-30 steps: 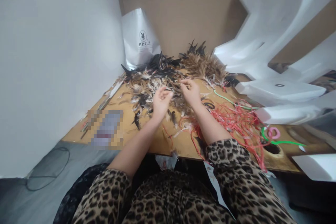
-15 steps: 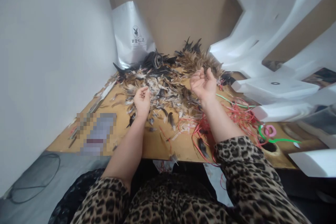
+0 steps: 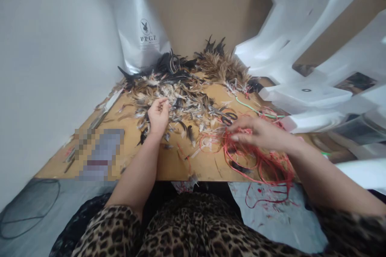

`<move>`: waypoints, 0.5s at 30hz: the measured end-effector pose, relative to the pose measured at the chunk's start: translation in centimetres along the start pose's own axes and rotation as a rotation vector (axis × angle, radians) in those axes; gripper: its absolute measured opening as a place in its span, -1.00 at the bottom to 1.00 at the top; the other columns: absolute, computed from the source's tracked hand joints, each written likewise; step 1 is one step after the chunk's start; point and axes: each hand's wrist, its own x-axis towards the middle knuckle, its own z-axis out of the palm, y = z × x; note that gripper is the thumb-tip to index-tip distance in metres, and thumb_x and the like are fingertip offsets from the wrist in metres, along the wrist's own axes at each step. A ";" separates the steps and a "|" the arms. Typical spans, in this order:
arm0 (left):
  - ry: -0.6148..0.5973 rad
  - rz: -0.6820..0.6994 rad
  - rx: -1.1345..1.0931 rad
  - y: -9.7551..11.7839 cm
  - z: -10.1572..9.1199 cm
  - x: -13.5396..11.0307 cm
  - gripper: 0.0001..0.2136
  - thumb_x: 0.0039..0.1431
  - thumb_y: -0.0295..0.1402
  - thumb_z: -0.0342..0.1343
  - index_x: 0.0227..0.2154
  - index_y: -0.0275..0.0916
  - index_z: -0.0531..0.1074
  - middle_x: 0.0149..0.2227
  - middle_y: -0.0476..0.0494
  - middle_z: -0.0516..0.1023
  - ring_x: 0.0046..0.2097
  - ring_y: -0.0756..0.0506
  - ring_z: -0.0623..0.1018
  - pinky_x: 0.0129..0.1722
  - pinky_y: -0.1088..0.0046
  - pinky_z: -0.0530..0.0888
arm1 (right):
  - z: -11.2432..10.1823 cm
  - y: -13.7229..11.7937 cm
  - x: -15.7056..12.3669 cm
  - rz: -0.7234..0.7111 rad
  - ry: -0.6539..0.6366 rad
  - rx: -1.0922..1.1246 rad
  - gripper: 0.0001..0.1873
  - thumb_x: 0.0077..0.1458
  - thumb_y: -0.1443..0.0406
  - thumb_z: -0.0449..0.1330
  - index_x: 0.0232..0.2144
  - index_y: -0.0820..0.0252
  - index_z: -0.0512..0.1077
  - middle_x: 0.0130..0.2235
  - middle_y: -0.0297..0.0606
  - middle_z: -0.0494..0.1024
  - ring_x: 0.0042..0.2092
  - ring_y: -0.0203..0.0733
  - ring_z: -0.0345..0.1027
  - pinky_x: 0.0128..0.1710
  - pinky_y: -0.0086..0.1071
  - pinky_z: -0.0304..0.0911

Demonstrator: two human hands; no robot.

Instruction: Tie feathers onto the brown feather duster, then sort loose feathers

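My left hand (image 3: 159,115) hovers at the front of a pile of loose brown, white and black feathers (image 3: 183,94). Its fingers are curled in with the thumb against them; whatever is between them is too small to make out. My right hand (image 3: 257,133) is stretched palm down over a tangle of red cord (image 3: 256,160), thumb and fingers apart. Just beyond its fingertips lies a pair of scissors (image 3: 229,118) with dark handles, partly among the feathers. A bundle of brown feathers (image 3: 223,66) rests farther back.
On the wooden table (image 3: 208,168), a silver bag (image 3: 141,36) stands at the back left. A pixelated flat object (image 3: 102,152) lies at the front left. White moulded pieces (image 3: 307,96) crowd the right side. Red cord hangs over the front edge.
My right hand has moved from the brown feather bundle down and right to the red cord, turning palm down. The scissors now show. My left hand stays curled by the pile.
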 end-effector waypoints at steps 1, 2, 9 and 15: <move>-0.003 0.000 0.001 0.0 0.1 -0.1 -0.78 0.07 -0.25 0.11 -0.27 -0.28 0.43 -0.49 -0.05 0.48 -0.47 0.04 0.45 -0.42 0.53 0.40 | 1.1 0.6 -1.9 -0.010 -0.022 -0.066 -0.73 0.01 0.10 0.18 -0.22 -0.03 0.53 -0.18 -0.21 0.55 -0.15 -0.10 0.42 -0.10 -0.19 0.31; -0.005 -0.006 -0.001 0.0 0.1 -0.1 -0.78 0.07 -0.25 0.11 -0.27 -0.28 0.43 -0.49 -0.05 0.48 -0.48 0.05 0.45 -0.43 0.53 0.40 | 2.2 1.3 -3.6 -0.012 -0.039 -0.130 -0.71 0.01 0.10 0.18 -0.19 -0.08 0.51 -0.13 -0.20 0.53 -0.08 -0.06 0.39 -0.06 -0.14 0.30; -0.030 -0.036 -0.003 -0.5 0.8 -0.6 -0.77 0.07 -0.25 0.11 -0.27 -0.29 0.43 -0.50 -0.05 0.47 -0.53 0.07 0.42 -0.48 0.55 0.38 | 6.2 7.7 -7.0 0.113 0.303 -0.252 -0.75 0.12 0.16 0.07 -0.22 0.05 0.48 -0.08 -0.10 0.44 -0.04 -0.04 0.32 -0.02 -0.09 0.24; -0.062 -0.009 0.036 -1.0 0.6 -0.9 -0.76 0.06 -0.25 0.11 -0.26 -0.29 0.44 -0.50 -0.06 0.49 -0.51 0.07 0.43 -0.47 0.56 0.38 | 4.0 12.3 -1.4 0.005 0.348 -0.353 -0.79 0.08 0.22 0.03 -0.47 0.18 0.39 -0.34 -0.17 0.38 -0.22 -0.13 0.25 -0.12 -0.21 0.20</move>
